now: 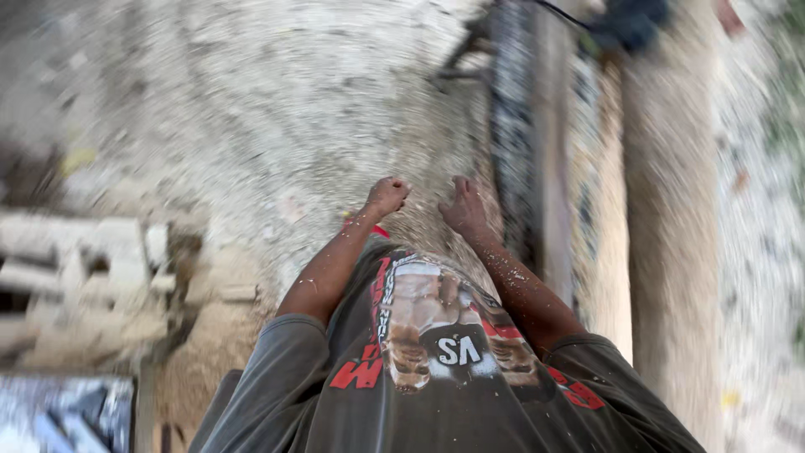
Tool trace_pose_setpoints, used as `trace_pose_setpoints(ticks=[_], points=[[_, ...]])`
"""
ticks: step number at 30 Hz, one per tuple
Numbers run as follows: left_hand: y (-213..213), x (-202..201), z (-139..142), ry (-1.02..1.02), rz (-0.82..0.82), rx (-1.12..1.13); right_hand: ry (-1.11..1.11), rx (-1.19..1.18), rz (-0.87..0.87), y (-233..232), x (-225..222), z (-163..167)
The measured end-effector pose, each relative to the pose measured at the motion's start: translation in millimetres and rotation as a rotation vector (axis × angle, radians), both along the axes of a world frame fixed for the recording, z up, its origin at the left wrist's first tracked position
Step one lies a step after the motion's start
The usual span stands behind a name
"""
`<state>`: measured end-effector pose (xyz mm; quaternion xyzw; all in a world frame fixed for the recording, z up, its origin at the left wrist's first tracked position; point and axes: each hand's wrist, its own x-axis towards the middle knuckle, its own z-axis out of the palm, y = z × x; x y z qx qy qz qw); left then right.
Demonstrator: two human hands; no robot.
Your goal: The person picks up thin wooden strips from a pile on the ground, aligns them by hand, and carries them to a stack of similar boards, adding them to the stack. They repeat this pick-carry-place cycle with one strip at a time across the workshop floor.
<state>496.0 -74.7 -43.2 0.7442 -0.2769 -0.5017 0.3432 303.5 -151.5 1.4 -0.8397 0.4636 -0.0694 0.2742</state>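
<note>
Here we are holding our left hand [387,195] clenched in a fist and our right hand [464,205] loosely spread, both hovering over pale sawdust [277,126], perhaps sand given the blur. It is likely handling light and crumbly, best scooped from beneath.

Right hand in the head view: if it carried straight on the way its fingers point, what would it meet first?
Hedged, since the frame is blurred: the right hand points up-frame, and the sawdust-strewn ground looks like the first thing ahead. The dark slatted strip lies just beside that line.
</note>
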Motion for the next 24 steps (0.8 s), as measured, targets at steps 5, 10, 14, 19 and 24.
trace_pose_setpoints(ticks=[5, 10, 14, 19, 24], points=[[70, 166, 18, 0.047, 0.389, -0.011, -0.011, 0.196, 0.326, -7, 207, 3], [152, 281, 23, -0.045, 0.846, 0.096, -0.064, 0.402, 0.527, 11, 358, -10], [194, 338, 14, 0.122, 1.150, 0.089, 0.049, 0.354, 0.791, 14, 459, -24], [218, 409, 1, 0.269, 1.446, -0.011, 0.183, 0.290, 1.044, 11, 608, -34], [222, 502, 13, 0.313, 1.707, -0.140, 0.235, 0.258, 1.303, 32, 774, -12]])
